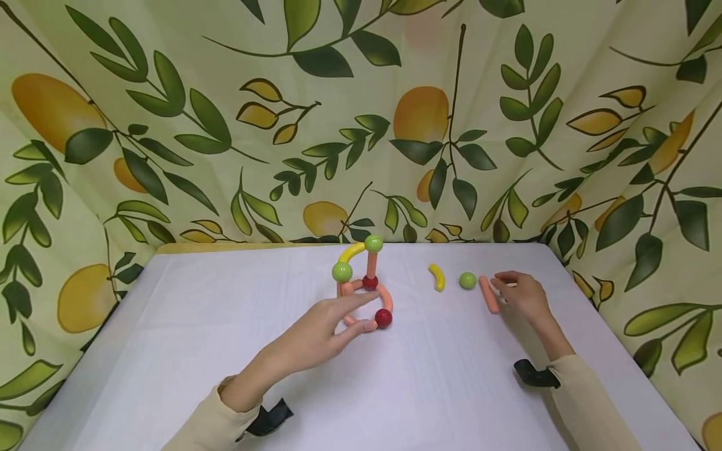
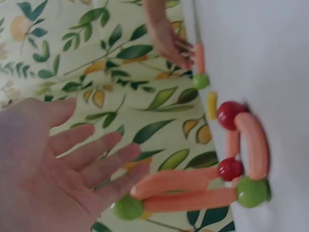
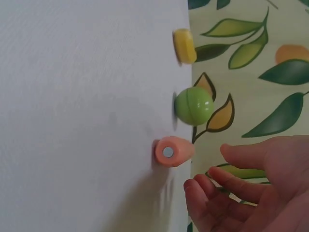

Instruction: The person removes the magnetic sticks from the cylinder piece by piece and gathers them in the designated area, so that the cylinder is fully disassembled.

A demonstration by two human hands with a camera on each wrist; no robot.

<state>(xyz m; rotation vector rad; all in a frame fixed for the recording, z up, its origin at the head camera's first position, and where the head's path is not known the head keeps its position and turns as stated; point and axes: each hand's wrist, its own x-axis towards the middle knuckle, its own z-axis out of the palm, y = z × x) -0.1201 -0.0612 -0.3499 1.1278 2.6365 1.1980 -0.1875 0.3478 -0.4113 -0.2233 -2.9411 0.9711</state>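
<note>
Seems partly built into standing frame (image 1: 370, 282) of red-green balls (image 1: 383, 318) and salmon-yellow rods (image 1: 371, 265), by empty, extended left hand (image 1: 329, 326). Perhaps leaves for joining straight salmon rod (image 1: 489, 295), glossy green ball (image 1: 467, 280), curved yellow rod (image 1: 437, 277), near empty, relaxed right hand (image 1: 524, 297).

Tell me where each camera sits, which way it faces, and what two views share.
Head: head-worn, facing forward and down over the white table; left grip, right grip and both sleeves show.
Left wrist: on that wrist, facing past the left grip toward the ball-and-stick model; the right grip shows beyond.
Right wrist: on that wrist, facing the loose stick, green ball and yellow piece; only the right grip shows.
Both wrist views share those three pieces.
</note>
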